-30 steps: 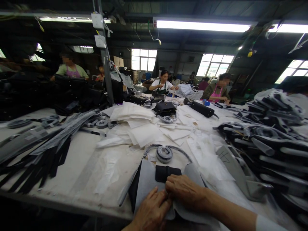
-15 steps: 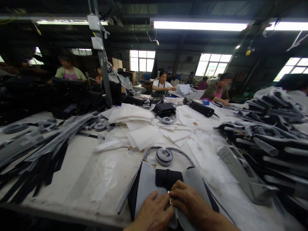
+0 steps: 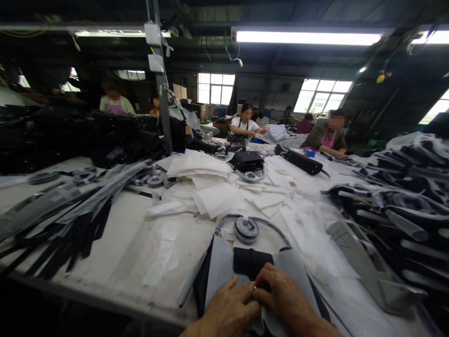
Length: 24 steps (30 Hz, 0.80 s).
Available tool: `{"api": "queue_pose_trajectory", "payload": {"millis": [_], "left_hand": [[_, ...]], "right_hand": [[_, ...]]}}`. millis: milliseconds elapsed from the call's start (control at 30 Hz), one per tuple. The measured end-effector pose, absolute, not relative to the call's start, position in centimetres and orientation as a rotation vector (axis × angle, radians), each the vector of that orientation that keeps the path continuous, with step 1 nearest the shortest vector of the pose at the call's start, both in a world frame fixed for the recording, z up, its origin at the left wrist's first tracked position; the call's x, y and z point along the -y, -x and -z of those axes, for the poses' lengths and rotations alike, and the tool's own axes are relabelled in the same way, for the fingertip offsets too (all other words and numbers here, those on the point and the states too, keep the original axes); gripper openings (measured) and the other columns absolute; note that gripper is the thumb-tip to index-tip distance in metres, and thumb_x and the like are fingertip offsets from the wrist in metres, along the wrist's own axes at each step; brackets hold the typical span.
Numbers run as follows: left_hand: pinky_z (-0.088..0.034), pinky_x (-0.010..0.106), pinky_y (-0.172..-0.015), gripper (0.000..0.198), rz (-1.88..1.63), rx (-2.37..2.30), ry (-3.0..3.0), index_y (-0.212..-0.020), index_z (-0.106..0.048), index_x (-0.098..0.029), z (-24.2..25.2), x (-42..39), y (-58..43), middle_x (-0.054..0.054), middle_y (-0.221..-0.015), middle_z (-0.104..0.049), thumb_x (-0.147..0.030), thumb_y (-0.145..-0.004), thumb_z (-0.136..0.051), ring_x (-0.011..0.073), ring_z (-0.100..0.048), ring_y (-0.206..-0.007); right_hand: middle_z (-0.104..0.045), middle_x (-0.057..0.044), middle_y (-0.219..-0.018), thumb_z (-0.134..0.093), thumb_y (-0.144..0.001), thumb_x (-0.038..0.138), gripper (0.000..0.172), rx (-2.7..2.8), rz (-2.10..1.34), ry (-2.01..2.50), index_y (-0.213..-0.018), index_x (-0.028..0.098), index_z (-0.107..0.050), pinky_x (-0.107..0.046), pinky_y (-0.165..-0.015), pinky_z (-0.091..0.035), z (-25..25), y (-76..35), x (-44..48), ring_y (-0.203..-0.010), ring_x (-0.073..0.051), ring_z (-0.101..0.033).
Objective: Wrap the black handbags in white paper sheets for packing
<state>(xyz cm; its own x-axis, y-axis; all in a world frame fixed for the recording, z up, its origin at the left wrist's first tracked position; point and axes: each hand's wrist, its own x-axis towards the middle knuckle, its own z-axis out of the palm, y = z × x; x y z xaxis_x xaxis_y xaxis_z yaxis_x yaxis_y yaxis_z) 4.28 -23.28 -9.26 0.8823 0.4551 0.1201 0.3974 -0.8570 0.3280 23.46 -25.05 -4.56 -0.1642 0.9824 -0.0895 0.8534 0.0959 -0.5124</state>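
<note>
A black bag (image 3: pixel 250 262) wrapped in grey-white non-woven cloth (image 3: pixel 220 269) lies at the near edge of the table. My left hand (image 3: pixel 229 311) and my right hand (image 3: pixel 280 297) meet on its front below the black flap, fingers pinched together around a small metal piece (image 3: pixel 255 288), apparently a zipper pull or clasp. Just beyond the bag lies a coiled grey strap (image 3: pixel 246 229) with a thin black loop around it.
White paper sheets (image 3: pixel 210 185) cover the table's middle. Black and grey straps (image 3: pixel 66 210) lie in bundles at left, wrapped bags (image 3: pixel 400 201) are stacked at right. A black handbag (image 3: pixel 247 159) and a long black bag (image 3: pixel 303 161) sit farther back. Other people work at the far end.
The view shifted slightly right and down. Both hands stayed pinched on the bag's front; the right hand's fingers crept up toward the flap.
</note>
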Motion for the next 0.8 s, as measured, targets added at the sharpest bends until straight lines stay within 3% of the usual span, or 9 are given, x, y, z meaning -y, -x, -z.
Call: {"api": "queue_pose_trajectory", "payload": {"millis": [300,400,500,700,800], "left_hand": [[-0.038,0.052,-0.113,0.047,-0.367,-0.596,-2.721,-0.136,-0.044,-0.021,9.6,23.4,-4.1,0.015,-0.144,-0.053,-0.043,-0.097,-0.058,0.0275,-0.053,-0.131],[-0.034,0.047,-0.117,0.060,-0.334,-0.646,-2.673,-0.138,-0.039,-0.016,9.6,23.5,-4.1,0.016,-0.140,-0.056,-0.035,-0.089,-0.067,0.0274,-0.052,-0.131],[-0.031,0.044,-0.118,0.069,-0.296,-0.684,-2.617,-0.139,-0.037,-0.014,9.2,23.8,-4.0,0.014,-0.136,-0.058,-0.028,-0.081,-0.072,0.0260,-0.055,-0.127],[-0.027,0.043,-0.121,0.066,-0.419,-0.809,-2.455,-0.136,-0.042,-0.020,7.4,24.9,-3.4,0.008,-0.132,-0.060,-0.028,-0.079,-0.074,0.0238,-0.056,-0.124],[-0.027,0.043,-0.121,0.069,-0.445,-0.815,-2.454,-0.142,-0.037,-0.021,6.8,25.3,-3.3,0.008,-0.137,-0.058,-0.029,-0.083,-0.073,0.0238,-0.054,-0.126]], "right_hand": [[-0.066,-0.007,-0.093,-0.058,-0.087,0.013,0.010,2.188,-0.498,2.068,-0.083,0.017,-0.067,-0.029,-0.075,-0.044,4.2,-21.7,25.2,-0.085,-0.019,-0.064],[-0.066,-0.005,-0.093,-0.057,-0.086,0.009,0.014,2.124,-0.479,2.116,-0.082,0.018,-0.067,-0.028,-0.075,-0.043,4.3,-21.5,25.4,-0.086,-0.018,-0.064],[-0.066,-0.005,-0.096,-0.055,-0.085,0.006,0.016,2.199,-0.437,2.015,-0.086,0.018,-0.067,-0.027,-0.076,-0.044,4.7,-21.8,25.7,-0.089,-0.018,-0.064],[-0.065,-0.005,-0.089,-0.049,-0.092,0.009,0.025,2.426,-0.360,1.766,-0.079,0.018,-0.069,-0.025,-0.067,-0.044,3.9,-22.6,25.7,-0.078,-0.016,-0.062],[-0.068,-0.003,-0.092,-0.051,-0.094,0.016,0.025,2.350,-0.579,1.692,-0.087,0.021,-0.074,-0.025,-0.078,-0.048,2.1,-23.5,26.0,-0.086,-0.017,-0.065]]}}
